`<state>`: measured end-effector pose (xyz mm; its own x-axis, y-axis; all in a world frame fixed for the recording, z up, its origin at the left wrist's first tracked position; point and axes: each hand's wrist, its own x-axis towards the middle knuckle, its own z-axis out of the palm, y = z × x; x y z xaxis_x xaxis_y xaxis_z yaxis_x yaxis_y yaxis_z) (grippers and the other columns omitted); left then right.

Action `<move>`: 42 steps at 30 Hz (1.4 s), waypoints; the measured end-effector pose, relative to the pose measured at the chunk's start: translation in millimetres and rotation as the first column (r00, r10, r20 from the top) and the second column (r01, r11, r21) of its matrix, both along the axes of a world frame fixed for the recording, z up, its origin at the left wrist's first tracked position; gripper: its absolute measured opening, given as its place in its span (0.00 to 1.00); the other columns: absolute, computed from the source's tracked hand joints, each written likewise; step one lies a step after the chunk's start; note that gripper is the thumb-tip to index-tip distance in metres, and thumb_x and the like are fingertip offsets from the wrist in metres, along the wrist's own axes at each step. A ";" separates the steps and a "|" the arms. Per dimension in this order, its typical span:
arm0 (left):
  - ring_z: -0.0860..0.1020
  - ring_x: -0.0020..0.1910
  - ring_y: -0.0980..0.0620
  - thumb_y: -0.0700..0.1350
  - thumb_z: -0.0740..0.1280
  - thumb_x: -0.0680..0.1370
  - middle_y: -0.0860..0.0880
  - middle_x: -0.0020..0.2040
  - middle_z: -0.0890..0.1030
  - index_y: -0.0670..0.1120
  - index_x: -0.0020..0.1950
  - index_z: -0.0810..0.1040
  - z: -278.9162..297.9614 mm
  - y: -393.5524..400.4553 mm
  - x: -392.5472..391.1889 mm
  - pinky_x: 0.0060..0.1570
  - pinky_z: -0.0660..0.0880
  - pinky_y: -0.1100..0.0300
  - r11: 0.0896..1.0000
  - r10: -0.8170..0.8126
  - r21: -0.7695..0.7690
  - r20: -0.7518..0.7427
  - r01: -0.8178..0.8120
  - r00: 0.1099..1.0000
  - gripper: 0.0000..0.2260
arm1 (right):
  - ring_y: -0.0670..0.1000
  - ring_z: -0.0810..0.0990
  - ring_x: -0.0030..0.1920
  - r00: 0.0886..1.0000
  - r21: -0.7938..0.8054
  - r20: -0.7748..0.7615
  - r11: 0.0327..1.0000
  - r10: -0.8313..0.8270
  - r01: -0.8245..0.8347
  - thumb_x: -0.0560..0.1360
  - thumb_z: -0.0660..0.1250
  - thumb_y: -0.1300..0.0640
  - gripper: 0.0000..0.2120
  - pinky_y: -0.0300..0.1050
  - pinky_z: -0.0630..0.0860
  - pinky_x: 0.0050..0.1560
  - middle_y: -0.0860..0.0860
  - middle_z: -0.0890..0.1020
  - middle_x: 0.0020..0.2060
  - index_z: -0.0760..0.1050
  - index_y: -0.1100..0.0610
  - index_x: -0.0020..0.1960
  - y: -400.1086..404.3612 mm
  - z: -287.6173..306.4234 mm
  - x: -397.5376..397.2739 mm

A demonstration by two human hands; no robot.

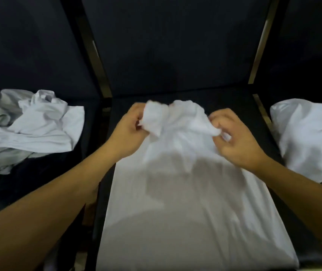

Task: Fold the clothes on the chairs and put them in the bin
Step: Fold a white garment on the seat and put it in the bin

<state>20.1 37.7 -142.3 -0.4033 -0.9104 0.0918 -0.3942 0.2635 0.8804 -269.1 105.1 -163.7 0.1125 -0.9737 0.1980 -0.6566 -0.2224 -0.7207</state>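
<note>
Gripping shirt [191, 202] edge, both hands.

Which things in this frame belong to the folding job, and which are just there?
Part of the job:
- white garment spread on the middle chair, its far end gripped by the left hand and right hand
- crumpled pile of clothes on the left chair
- white cloth bundle on the right chair

Just there:
- dark chair backs

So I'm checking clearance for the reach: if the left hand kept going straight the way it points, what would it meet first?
Probably the dark backrest of the middle chair. The left hand, gripping the white garment's bunched far end, points up and away over the seat; depth is unclear.
</note>
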 end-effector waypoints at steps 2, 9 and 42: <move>0.76 0.63 0.53 0.38 0.72 0.78 0.49 0.66 0.75 0.49 0.63 0.75 -24.0 32.0 29.0 0.63 0.75 0.58 0.971 -0.217 -0.038 0.283 0.237 0.934 0.15 | 0.43 0.71 0.62 0.943 0.131 -0.280 0.980 0.179 -0.147 0.77 0.63 0.61 0.09 0.29 0.67 0.60 0.43 0.68 0.68 0.72 0.46 0.51 32.7 -17.2 -18.4; 0.58 0.80 0.54 0.54 0.60 0.79 0.52 0.81 0.61 0.49 0.81 0.62 -73.8 52.4 58.4 0.81 0.48 0.54 0.931 -0.186 -0.127 0.640 0.342 0.746 0.29 | 0.48 0.70 0.66 0.899 0.085 -0.432 0.996 0.072 -0.039 0.82 0.54 0.56 0.12 0.26 0.49 0.70 0.53 0.73 0.69 0.74 0.52 0.60 45.3 -54.7 -27.2; 0.73 0.58 0.48 0.47 0.67 0.82 0.48 0.58 0.76 0.46 0.49 0.78 -32.8 34.5 13.0 0.60 0.74 0.56 0.981 0.191 -0.120 0.653 -0.150 0.733 0.06 | 0.51 0.80 0.46 0.975 0.341 -0.069 0.913 -0.211 0.222 0.76 0.71 0.52 0.05 0.46 0.77 0.47 0.48 0.81 0.45 0.76 0.49 0.49 -41.6 17.8 86.6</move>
<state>33.1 72.2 -175.2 -0.2204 -0.9716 -0.0859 -0.9128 0.1744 0.3693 -182.4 63.5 -145.9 -0.1082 -0.9821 -0.1544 -0.6834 0.1862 -0.7059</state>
